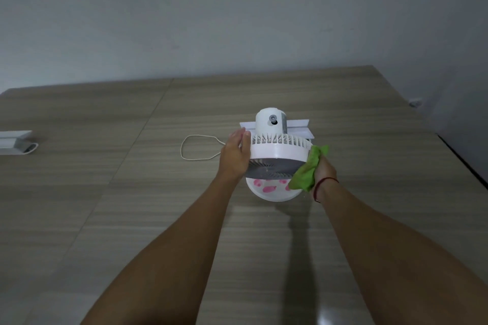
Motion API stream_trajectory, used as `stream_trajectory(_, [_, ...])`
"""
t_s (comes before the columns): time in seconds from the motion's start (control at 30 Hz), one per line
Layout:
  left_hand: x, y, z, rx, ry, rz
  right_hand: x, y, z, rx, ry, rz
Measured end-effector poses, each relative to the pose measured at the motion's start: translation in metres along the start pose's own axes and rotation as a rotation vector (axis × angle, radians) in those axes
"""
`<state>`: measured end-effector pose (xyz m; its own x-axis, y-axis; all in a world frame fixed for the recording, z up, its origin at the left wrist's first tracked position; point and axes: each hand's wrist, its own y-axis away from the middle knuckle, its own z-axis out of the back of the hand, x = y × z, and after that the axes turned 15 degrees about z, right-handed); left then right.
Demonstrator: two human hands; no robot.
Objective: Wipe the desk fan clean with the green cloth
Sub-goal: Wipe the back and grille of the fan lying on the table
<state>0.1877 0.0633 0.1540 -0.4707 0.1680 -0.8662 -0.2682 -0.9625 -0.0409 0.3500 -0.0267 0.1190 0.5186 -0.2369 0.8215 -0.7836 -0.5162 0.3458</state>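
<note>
Left hand (pixel 235 156): fingers together and extended, palm flat against the left side of the round white plastic desk fan (pixel 278 152), bracing its ring, not wrapped round it. Right hand (pixel 324 167): closed in a fist on the bunched bright green cloth (pixel 307 170), thin red cord on that wrist. The cloth's upper end touches the fan's right rim; the lower end hangs just in front of the fan's round white base (pixel 274 190), which carries pink marks.

The fan sits on the grey-brown wood-grain desk (pixel 132 192), head tipped so the dark front grille faces down toward the base and the white rear motor housing with its grey knob points up and away. A thin white cord (pixel 196 146) loops on the desk left of the fan and runs behind the left hand. A flat white bar (pixel 299 124) lies just behind the fan, partly hidden by the housing. Far left of the fan, at the frame edge, a white boxy item (pixel 14 141); can't tell what it is.

Judgement: wipe is under way on the right rim; grille, rear vents and base likely remain.

Risks:
- Left hand only presses, doesn't hold. A hard push from the cloth side could slide or tip the fan toward the left.
- Tilted head may swing on its hinge under pressure.
- Loose cloth end could snag in the rear vent ribs.
- Cord may drag if the fan shifts.
</note>
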Motion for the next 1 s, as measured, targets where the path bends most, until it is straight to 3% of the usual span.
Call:
stream_trajectory(0.1, [0.006, -0.002, 0.000, 0.001, -0.001, 0.017, -0.001, 0.004, -0.007, -0.092, 0.243, 0.128])
stream_trajectory(0.23, [0.005, -0.008, 0.002, 0.026, -0.048, 0.095, 0.005, 0.027, -0.021, -0.089, 0.551, 0.458])
stream_trajectory(0.33, [-0.004, -0.009, 0.000, 0.035, -0.036, 0.106, 0.015, 0.049, -0.036, 0.061, 0.727, 0.645])
stream_trajectory(0.5, [-0.016, 0.001, 0.000, -0.039, 0.090, 0.144, 0.020, 0.075, -0.061, 0.483, 1.101, 0.882])
stream_trajectory(0.6, [-0.027, 0.019, -0.001, -0.133, 0.208, 0.151, 0.023, 0.079, -0.061, 0.589, 0.957, 0.834])
stream_trajectory(0.7, [-0.021, 0.028, -0.006, -0.052, 0.043, 0.126, 0.031, 0.078, -0.055, 0.490, 0.740, 0.677])
stream_trajectory(0.77, [-0.015, 0.030, -0.006, -0.025, -0.061, 0.128, 0.037, 0.075, -0.048, 0.432, 0.744, 0.634])
stream_trajectory(1.0, [-0.016, 0.027, -0.008, -0.168, -0.165, 0.052, 0.024, 0.065, -0.022, 0.277, 0.679, 0.338])
